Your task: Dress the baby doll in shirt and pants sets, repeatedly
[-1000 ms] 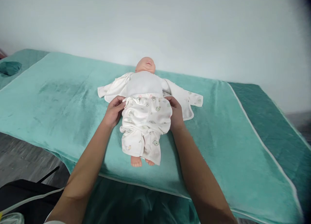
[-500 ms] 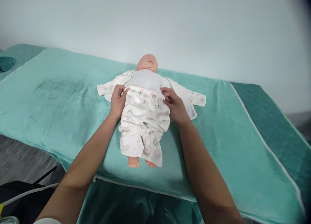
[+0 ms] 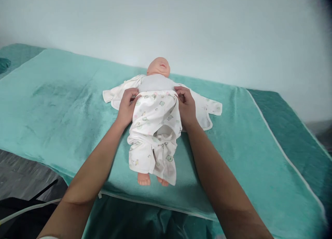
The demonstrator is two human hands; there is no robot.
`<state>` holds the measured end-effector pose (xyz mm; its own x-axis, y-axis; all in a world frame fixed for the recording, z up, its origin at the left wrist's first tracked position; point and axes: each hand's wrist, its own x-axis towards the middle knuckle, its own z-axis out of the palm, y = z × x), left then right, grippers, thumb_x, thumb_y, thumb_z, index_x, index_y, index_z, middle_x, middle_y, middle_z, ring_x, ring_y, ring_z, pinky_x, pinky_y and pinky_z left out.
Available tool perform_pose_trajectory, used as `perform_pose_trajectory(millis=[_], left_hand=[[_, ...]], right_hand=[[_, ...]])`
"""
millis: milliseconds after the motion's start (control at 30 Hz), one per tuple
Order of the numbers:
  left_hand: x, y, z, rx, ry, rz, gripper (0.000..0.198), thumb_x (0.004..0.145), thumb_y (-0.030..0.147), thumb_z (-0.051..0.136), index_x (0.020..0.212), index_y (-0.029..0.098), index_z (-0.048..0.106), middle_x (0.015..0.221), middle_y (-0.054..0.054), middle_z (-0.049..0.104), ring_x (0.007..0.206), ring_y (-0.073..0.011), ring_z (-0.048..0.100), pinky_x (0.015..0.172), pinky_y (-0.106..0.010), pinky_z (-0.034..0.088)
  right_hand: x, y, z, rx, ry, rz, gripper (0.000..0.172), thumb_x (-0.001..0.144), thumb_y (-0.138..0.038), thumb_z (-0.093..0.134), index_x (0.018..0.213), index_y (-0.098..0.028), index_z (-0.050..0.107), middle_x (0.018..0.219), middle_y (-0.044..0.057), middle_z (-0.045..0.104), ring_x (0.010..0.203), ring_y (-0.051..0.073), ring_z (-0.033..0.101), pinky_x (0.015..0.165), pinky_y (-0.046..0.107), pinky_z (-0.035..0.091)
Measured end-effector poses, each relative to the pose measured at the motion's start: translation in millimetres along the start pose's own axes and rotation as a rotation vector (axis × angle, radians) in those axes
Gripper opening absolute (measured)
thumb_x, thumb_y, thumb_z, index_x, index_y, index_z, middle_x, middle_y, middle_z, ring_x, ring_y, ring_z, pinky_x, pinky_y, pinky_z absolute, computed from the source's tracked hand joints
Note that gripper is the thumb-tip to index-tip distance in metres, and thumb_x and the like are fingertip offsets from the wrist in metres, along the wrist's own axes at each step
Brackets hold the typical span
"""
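Observation:
A baby doll [image 3: 158, 66] lies on its back, head toward the wall and feet toward me. White baby pants [image 3: 153, 114] with small printed animals cover its legs and lower belly; the toes stick out of the cuffs. Between the legs a gap in the pants shows. My left hand [image 3: 128, 106] is closed on the waistband at the left side, and my right hand [image 3: 186, 104] grips the waistband at the right. A white baby jacket [image 3: 202, 109] is spread under the doll, its sleeves stretched out to both sides. The doll's torso is pale and bare above the waistband.
The doll lies on a bed with a teal velvety cover [image 3: 64, 93] edged in white piping. A pale wall [image 3: 166, 24] rises behind it. At lower left are a white tube [image 3: 31, 208] and something dark near the grey floor [image 3: 23, 173].
Both hands have pulled the waistband slightly upward, toward the doll's chest. The pants' front is more stretched, and the gap between the legs has opened wider.

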<state>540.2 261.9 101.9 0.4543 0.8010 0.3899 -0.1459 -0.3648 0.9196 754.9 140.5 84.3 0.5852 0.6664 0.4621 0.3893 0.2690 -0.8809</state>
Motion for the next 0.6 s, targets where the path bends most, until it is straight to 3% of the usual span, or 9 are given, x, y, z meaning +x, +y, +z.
perform_pose_trajectory(millis=[100, 200, 300, 400, 500, 600], left_hand=[[12, 3, -2.1, 0.114, -0.052, 0.007, 0.014, 0.097, 0.033, 0.066, 0.088, 0.023, 0.062, 0.095, -0.002, 0.065, 0.093, -0.0192, 0.059, 0.089, -0.03, 0.043], [34, -5, 1.8, 0.192, 0.029, -0.014, 0.018, 0.096, 0.029, 0.07, 0.087, 0.024, 0.056, 0.075, 0.002, 0.052, 0.075, -0.0177, 0.049, 0.081, -0.031, 0.039], [57, -22, 10.6, 0.141, 0.184, -0.085, 0.023, 0.095, 0.025, 0.072, 0.084, 0.024, 0.051, 0.074, 0.003, 0.047, 0.075, -0.0172, 0.047, 0.079, -0.03, 0.037], [66, -34, 17.5, 0.091, 0.251, -0.174, 0.025, 0.095, 0.027, 0.071, 0.083, 0.024, 0.05, 0.074, 0.004, 0.047, 0.075, -0.0169, 0.046, 0.078, -0.029, 0.038], [64, -34, 16.4, 0.122, 0.119, -0.101, 0.017, 0.096, 0.032, 0.068, 0.088, 0.024, 0.055, 0.079, 0.001, 0.055, 0.079, -0.0187, 0.05, 0.084, -0.031, 0.042], [65, -26, 7.6, 0.24, -0.071, 0.081, 0.013, 0.096, 0.035, 0.067, 0.089, 0.025, 0.063, 0.101, -0.006, 0.069, 0.103, -0.0251, 0.058, 0.105, -0.038, 0.041]], right_hand=[[4, -2, -2, 0.006, -0.081, 0.004, 0.024, 0.094, -0.048, 0.07, 0.087, -0.027, 0.06, 0.135, 0.005, 0.07, 0.128, 0.024, 0.063, 0.114, 0.044, 0.047], [16, 4, -5, -0.089, -0.058, 0.035, 0.028, 0.092, -0.053, 0.072, 0.087, -0.027, 0.063, 0.108, 0.003, 0.075, 0.103, 0.023, 0.068, 0.099, 0.042, 0.053], [32, 17, -4, -0.113, 0.019, 0.115, 0.037, 0.086, -0.061, 0.074, 0.083, -0.027, 0.061, 0.075, -0.002, 0.063, 0.073, 0.019, 0.058, 0.076, 0.037, 0.053], [41, 28, -1, 0.021, 0.05, 0.269, 0.04, 0.082, -0.062, 0.076, 0.08, -0.028, 0.057, 0.07, -0.003, 0.058, 0.063, 0.017, 0.05, 0.063, 0.034, 0.047], [41, 25, 3, -0.02, 0.055, 0.242, 0.031, 0.086, -0.054, 0.073, 0.079, -0.027, 0.059, 0.078, 0.0, 0.063, 0.072, 0.019, 0.056, 0.071, 0.037, 0.05], [39, 14, 4, -0.168, 0.025, 0.015, 0.024, 0.092, -0.047, 0.068, 0.08, -0.027, 0.063, 0.101, 0.004, 0.07, 0.097, 0.024, 0.064, 0.091, 0.041, 0.052]])
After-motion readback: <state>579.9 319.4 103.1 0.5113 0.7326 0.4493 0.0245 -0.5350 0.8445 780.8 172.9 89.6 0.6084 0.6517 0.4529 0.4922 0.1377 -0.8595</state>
